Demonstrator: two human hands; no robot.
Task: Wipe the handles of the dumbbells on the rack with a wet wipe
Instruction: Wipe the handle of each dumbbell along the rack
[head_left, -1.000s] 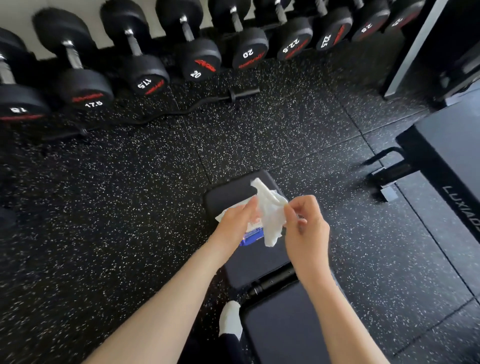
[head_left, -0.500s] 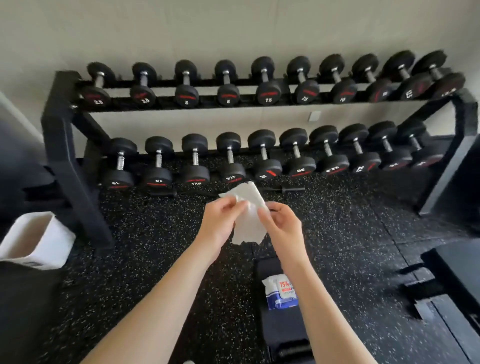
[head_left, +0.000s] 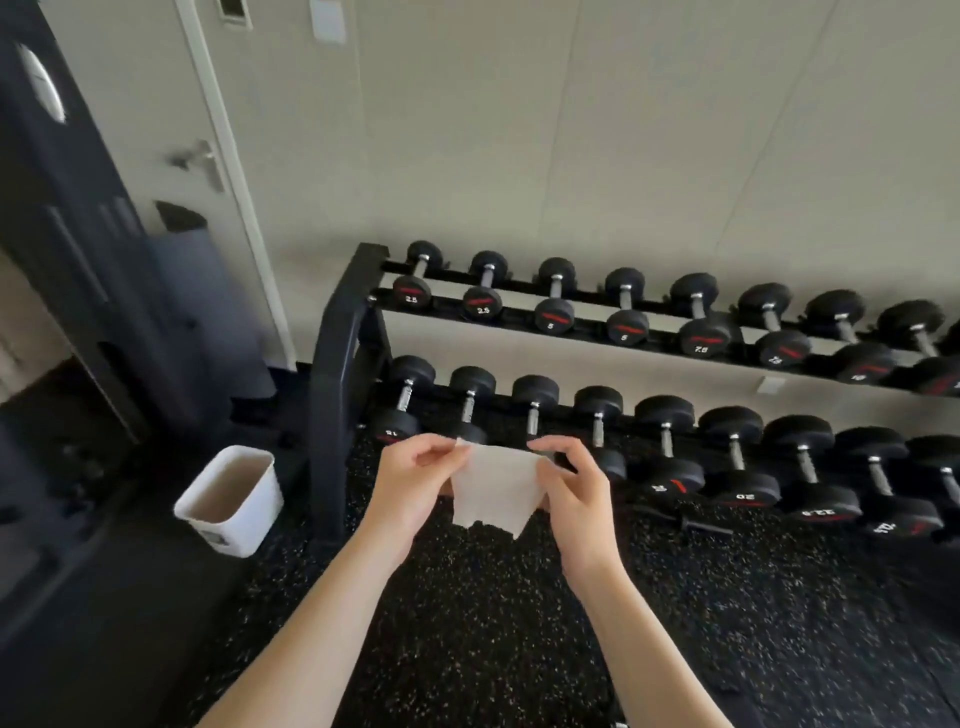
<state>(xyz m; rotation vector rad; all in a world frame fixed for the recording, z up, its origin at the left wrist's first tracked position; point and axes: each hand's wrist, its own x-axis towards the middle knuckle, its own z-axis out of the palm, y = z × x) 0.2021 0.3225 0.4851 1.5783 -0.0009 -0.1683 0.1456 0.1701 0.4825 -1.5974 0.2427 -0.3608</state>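
Wipe: the wipe (head_left: 496, 486) hangs spread between both hands.
Hands: left hand (head_left: 415, 480) and right hand (head_left: 574, 488) each pinch a top corner.
Handles: the dumbbells (head_left: 470, 405) sit just beyond on the rack (head_left: 337, 364), lower-shelf left end, handles pointing away; left hand nearer.

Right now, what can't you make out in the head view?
- Lower-row dumbbell: its front head is hidden behind the wipe that the left hand and right hand hold spread.
- Rack: right end cut off by the frame edge.
- Far-right weight numbers: blurred.
- Bin: its bottom is out of sight behind its rim.
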